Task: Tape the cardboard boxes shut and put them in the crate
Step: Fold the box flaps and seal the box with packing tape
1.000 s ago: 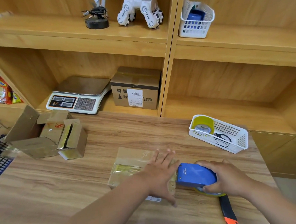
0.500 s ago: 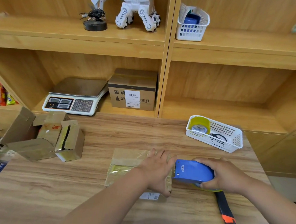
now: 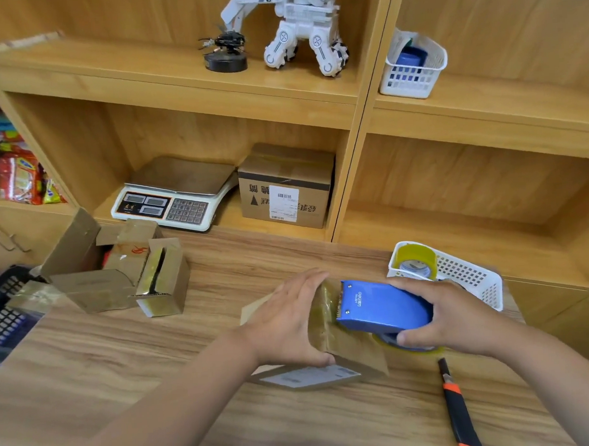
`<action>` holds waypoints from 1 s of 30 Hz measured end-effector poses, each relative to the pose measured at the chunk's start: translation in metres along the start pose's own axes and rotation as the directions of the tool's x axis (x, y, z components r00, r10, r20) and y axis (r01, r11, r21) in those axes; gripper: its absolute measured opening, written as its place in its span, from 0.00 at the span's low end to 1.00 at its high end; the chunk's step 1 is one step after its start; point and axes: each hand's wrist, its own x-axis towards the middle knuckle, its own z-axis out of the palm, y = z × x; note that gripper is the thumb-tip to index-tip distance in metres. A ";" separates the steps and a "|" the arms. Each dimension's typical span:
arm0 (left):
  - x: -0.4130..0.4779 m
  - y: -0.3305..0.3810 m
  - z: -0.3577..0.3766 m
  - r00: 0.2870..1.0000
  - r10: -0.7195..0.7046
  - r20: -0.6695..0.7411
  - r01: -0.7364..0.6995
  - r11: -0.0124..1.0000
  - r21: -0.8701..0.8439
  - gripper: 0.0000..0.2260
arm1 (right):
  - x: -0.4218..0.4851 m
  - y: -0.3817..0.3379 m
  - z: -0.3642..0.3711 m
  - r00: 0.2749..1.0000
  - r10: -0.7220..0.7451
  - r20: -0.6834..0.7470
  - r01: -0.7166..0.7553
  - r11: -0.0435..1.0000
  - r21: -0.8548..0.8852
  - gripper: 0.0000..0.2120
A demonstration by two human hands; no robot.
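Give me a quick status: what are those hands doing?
Left hand flat on cardboard box. Right hand grips blue tape dispenser at box's right end. Nothing blocking; utility knife lies clear.

Your blue plastic tape dispenser (image 3: 383, 307) carries a small white brand mark, "deli", near its toothed end. Just below and left of the dispenser, the brown cardboard box (image 3: 354, 351) has a white barcode label (image 3: 311, 375), its print too blurred to read. Well behind the dispenser, the brown shelf carton (image 3: 285, 175) shows black Chinese characters standing upside down, a black triangle and a white barcode sticker (image 3: 283, 203). Farther back and left of the dispenser, the white electronic scale (image 3: 172, 202) has a number keypad and a small red logo you can't make out.
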 end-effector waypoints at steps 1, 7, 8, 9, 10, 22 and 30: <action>-0.004 -0.004 -0.002 1.000 -0.026 0.007 0.026 0.999 -0.023 0.54 | 0.004 -0.007 0.001 1.000 -0.001 0.014 0.001 1.000 -0.012 0.35; -0.030 -0.035 -0.023 0.986 -0.157 0.064 0.164 0.978 -0.130 0.55 | 0.037 -0.047 0.017 0.997 -0.048 0.065 0.054 0.995 -0.083 0.40; -0.035 -0.040 -0.027 0.983 -0.157 0.090 0.169 0.975 -0.145 0.55 | 0.043 -0.054 0.018 0.995 -0.066 0.074 0.074 0.990 -0.116 0.40; -0.039 -0.044 -0.031 0.981 -0.156 0.116 0.173 0.973 -0.156 0.55 | 0.049 -0.061 0.019 0.993 -0.080 0.083 0.092 0.985 -0.149 0.40; -0.044 -0.047 -0.034 0.978 -0.159 0.131 0.181 0.968 -0.172 0.55 | 0.054 -0.068 0.020 0.992 -0.090 0.091 0.105 0.978 -0.180 0.40; -0.080 -0.084 -0.035 0.896 -0.436 0.079 0.413 0.758 -0.505 0.56 | 0.093 -0.140 0.041 0.954 -0.227 0.195 0.272 0.929 -0.251 0.35; -0.096 -0.104 -0.034 0.888 -0.449 0.103 0.429 0.725 -0.539 0.54 | 0.111 -0.166 0.046 0.927 -0.269 0.263 0.346 0.882 -0.319 0.35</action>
